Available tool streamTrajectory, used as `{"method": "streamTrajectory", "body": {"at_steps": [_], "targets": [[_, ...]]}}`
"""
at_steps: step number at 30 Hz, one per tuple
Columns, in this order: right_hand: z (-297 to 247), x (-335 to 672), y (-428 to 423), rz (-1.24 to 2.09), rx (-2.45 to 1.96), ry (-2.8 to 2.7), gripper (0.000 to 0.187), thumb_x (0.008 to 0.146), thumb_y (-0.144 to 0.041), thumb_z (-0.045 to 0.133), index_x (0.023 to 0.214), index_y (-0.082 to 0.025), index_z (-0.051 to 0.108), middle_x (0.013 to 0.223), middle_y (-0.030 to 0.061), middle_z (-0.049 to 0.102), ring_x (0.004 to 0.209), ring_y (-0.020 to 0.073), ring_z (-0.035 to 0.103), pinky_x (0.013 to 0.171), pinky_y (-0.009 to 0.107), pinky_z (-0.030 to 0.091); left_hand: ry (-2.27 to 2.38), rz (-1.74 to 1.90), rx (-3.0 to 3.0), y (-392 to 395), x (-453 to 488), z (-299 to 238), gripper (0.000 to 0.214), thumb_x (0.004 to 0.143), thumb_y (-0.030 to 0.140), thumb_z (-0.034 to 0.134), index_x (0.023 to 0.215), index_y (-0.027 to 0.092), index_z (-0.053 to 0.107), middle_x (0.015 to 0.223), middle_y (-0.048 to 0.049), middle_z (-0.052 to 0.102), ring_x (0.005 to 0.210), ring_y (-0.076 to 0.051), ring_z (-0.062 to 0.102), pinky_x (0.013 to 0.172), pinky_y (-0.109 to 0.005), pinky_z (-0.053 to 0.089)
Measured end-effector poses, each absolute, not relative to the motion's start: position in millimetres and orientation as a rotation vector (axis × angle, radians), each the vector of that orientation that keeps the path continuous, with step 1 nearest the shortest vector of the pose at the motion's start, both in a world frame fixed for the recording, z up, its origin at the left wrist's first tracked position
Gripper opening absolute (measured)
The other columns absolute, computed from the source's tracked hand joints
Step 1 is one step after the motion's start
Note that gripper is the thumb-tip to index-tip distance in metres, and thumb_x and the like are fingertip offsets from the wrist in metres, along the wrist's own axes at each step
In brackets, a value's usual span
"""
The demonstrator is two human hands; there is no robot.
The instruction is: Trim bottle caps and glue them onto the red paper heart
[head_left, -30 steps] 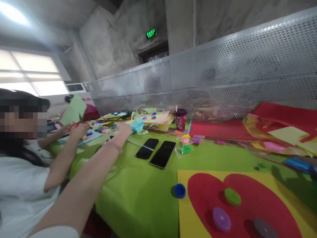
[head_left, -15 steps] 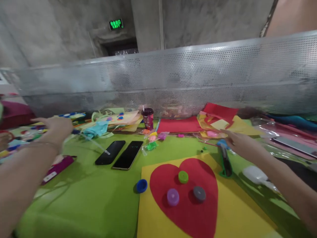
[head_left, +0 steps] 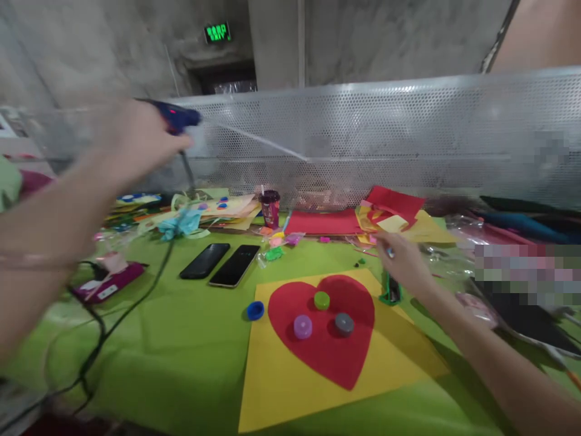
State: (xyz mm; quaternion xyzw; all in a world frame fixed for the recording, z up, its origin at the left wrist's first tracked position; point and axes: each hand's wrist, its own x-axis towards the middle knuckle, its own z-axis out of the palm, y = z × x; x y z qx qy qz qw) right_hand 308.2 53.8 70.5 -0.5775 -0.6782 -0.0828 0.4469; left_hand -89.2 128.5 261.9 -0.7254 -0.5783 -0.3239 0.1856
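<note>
My left hand (head_left: 145, 136), blurred, is raised at the left, gripping a dark blue glue gun (head_left: 179, 118) with a small red light. A long clear glue stick (head_left: 267, 144) juts rightward from it, and a black cord (head_left: 157, 281) hangs below. On the right, my right hand (head_left: 402, 257) is closed above a dark tool with green edges (head_left: 391, 289); a small pale-blue spot shows at its fingers, too blurred to name. Between my arms lies yellow paper (head_left: 267, 381) with a red heart (head_left: 338, 360). Green (head_left: 322, 300), purple (head_left: 302, 327) and grey (head_left: 344, 324) bottle caps sit on the heart.
A blue cap (head_left: 255, 310) lies by the paper's left edge. Two phones (head_left: 235, 265) rest left of centre. Farther back are a lidded cup (head_left: 270, 209), red sheets (head_left: 323, 222) and small colourful packets (head_left: 275, 253). A purple box (head_left: 111, 284) stands near the cord. Perforated metal panels (head_left: 363, 133) rise behind.
My left hand has risen from the table's far left, lifting the glue gun with its stick and cord. My right hand has shifted slightly left. The view has moved a little.
</note>
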Motion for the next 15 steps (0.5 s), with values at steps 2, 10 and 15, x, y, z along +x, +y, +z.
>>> {"method": "streamTrajectory", "body": {"at_steps": [2,10,15], "targets": [[71.0,289.5,46.5,-0.020,-1.327,-1.717,0.034,0.084,-0.049,0.056,0.096,-0.019,0.066,0.079,0.0057,0.065,0.074,0.0209,0.060,0.076,0.040,0.048,-1.595,-0.977,-1.953,119.0,-55.1,252.7,0.038,0.084,0.040,0.056,0.086,0.003,0.064,0.088,-0.0102,0.067,0.092,-0.033,0.061,0.083,-0.047,0.045],[92.2,233.9,24.0,0.683,-0.925,-1.410,0.066,0.081,-0.078,0.033,0.108,-0.024,0.059,0.102,0.0076,0.068,0.089,0.0248,0.065,0.071,0.038,0.053,-0.957,-1.126,-2.301,62.8,98.7,167.6,0.029,0.082,0.040,0.050,0.084,0.014,0.062,0.076,-0.0075,0.068,0.075,-0.025,0.063,0.079,-0.043,0.039],[104.0,227.7,9.4,0.829,-0.893,-1.083,0.035,0.076,-0.061,0.060,0.074,-0.026,0.056,0.066,-0.0029,0.061,0.062,0.0169,0.060,0.052,0.026,0.049,-0.710,-1.163,-2.450,44.9,132.5,131.8,0.016,0.082,0.029,0.053,0.085,0.015,0.059,0.079,-0.0098,0.066,0.080,-0.026,0.060,0.075,-0.044,0.037]]}}
